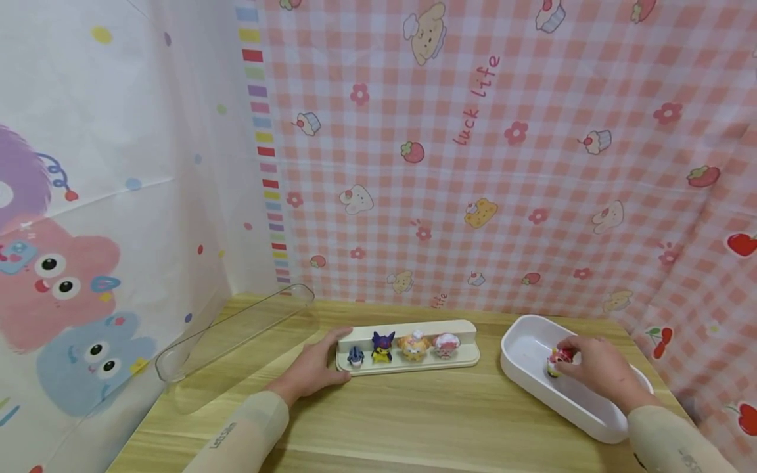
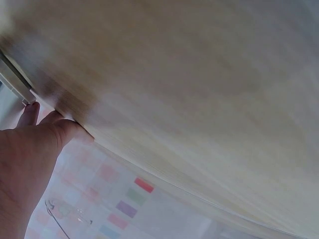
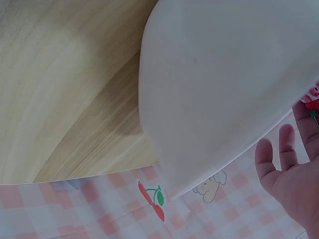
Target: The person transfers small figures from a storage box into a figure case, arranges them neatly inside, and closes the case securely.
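A cream display stand (image 1: 466, 330) lies on the table with a row of small figurines on it: a blue one (image 1: 355, 357), a purple-and-yellow one (image 1: 382, 348), an orange one (image 1: 413, 347) and a pink one (image 1: 446, 346). My left hand (image 1: 316, 369) grips the stand's left end, thumb at the front and fingers toward the back. Over a white plastic tub (image 1: 535, 387), my right hand (image 1: 600, 368) pinches a small red-and-pink figurine (image 1: 556, 360) between thumb and fingers. In the right wrist view, only part of that figurine (image 3: 313, 103) shows at the right edge.
A clear plastic cover (image 1: 168, 369) lies at the left of the wooden table (image 1: 367, 427). Behind the table hangs a pink checked cloth (image 1: 449, 177), and a printed white cloth (image 1: 89, 164) covers the left side. The tub's raised walls surround the space under my right hand.
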Demonstrator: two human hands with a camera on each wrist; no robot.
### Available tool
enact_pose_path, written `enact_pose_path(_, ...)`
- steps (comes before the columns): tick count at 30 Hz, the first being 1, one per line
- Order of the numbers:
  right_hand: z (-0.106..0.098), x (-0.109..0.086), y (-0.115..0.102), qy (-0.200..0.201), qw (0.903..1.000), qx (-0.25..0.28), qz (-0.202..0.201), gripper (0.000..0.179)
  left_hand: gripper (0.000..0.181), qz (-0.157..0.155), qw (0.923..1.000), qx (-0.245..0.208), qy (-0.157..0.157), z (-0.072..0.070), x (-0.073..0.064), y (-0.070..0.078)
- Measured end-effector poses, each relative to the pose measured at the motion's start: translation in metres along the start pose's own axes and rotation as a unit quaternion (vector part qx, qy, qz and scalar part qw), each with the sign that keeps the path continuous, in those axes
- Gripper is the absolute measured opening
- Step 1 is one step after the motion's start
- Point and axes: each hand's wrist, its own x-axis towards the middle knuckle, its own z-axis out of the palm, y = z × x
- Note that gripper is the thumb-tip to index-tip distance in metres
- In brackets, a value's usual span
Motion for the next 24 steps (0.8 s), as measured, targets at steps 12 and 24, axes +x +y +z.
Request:
enact_pose_path(12, -0.024, 0.021, -0.031, 0.118, 0.9873, -0.012, -0.106, 0.020, 0.090, -0.004, 1.0000, -0.001, -0.002, -0.001, 0.000, 0.000)
enact_pose_path(24, -0.017, 0.054, -0.109, 0.060, 0.9927, 0.002, -0.104, 0.024, 0.091, 0.001, 1.0000, -0.005, -0.007, 0.000, 0.000, -0.002)
